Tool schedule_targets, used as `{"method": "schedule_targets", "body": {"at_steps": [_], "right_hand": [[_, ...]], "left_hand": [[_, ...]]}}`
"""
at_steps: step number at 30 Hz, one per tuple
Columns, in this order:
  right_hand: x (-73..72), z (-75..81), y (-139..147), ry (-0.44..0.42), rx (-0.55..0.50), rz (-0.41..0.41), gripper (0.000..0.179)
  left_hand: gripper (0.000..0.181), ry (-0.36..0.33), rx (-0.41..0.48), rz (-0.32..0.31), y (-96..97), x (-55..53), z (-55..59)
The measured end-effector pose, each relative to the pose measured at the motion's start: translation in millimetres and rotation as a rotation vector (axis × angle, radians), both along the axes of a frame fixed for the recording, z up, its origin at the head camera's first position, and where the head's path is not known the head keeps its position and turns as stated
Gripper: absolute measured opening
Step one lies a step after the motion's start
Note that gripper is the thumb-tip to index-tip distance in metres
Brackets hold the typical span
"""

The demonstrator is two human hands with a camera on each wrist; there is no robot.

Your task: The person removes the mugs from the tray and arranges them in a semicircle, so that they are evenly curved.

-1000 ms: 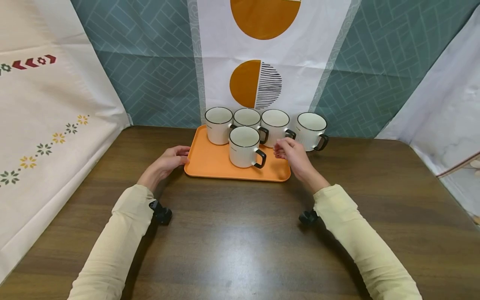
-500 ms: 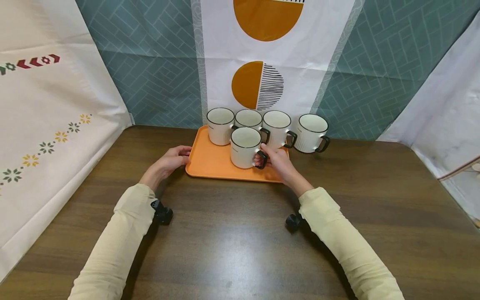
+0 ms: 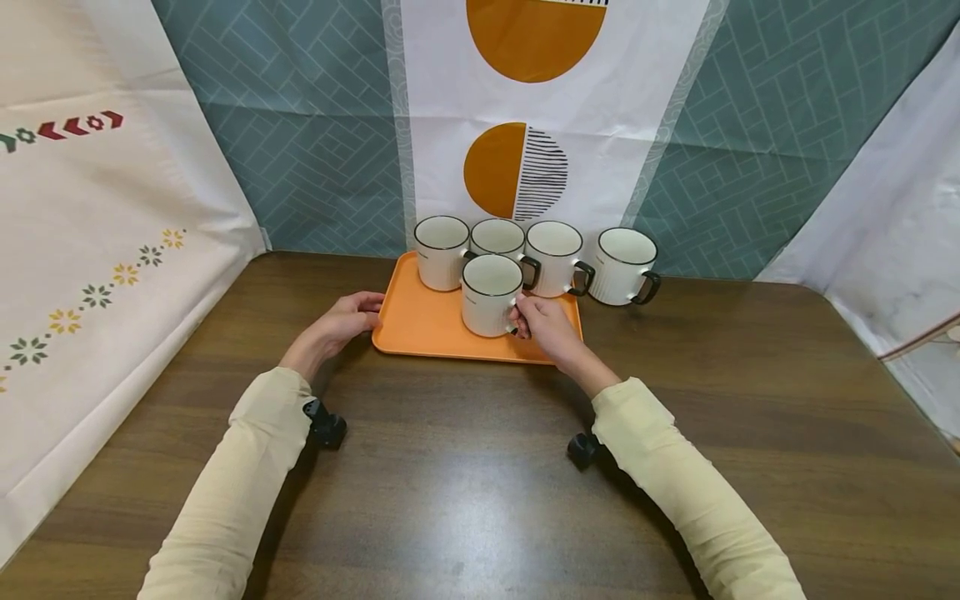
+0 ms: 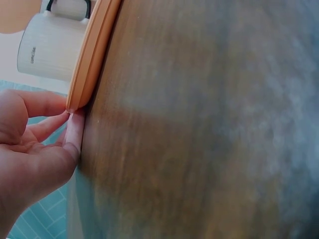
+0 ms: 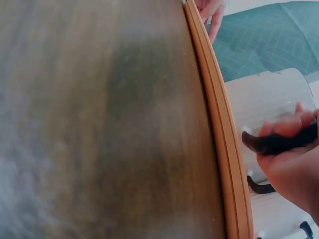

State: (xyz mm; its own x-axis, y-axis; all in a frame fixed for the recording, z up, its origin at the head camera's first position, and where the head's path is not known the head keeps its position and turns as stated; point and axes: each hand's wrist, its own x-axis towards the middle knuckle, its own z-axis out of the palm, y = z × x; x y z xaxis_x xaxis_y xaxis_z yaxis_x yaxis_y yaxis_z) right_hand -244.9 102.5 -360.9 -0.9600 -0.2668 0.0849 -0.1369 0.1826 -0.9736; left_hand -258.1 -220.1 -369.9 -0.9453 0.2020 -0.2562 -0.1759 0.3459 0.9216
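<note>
A white mug (image 3: 486, 304) with a black rim and black handle (image 5: 279, 142) stands upright at the front of the orange tray (image 3: 420, 321). My right hand (image 3: 546, 325) grips its handle, hiding most of it in the head view. Three matching mugs stand behind it: a left one (image 3: 439, 262), a partly hidden middle one (image 3: 495, 236) and a right one (image 3: 551, 262). At the tray's left edge my left hand (image 3: 341, 325) holds the rim; in the left wrist view its fingertips pinch the corner.
Another matching mug (image 3: 617, 271) stands just right of the tray on the brown wooden table (image 3: 465, 467). A patterned cloth backdrop (image 3: 315, 167) hangs close behind the mugs, with a white embroidered cloth (image 3: 97, 250) along the left side.
My right hand has moved left from above the tray's right side to the front mug's handle and closed round it. The left hand and the mugs stay in place.
</note>
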Motion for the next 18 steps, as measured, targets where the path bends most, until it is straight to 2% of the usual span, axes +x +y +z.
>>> {"method": "schedule_targets", "body": {"at_steps": [6, 18], "right_hand": [[-1.1, -0.5, 5.3, 0.005, 0.035, -0.028, 0.043], [-1.6, 2.0, 15.5, 0.021, 0.074, 0.018, 0.044]], "left_hand": [[0.058, -0.005, 0.001, 0.004, 1.0, -0.6, 0.3], [0.057, -0.019, -0.002, 0.008, 0.7, 0.1, 0.7]]}}
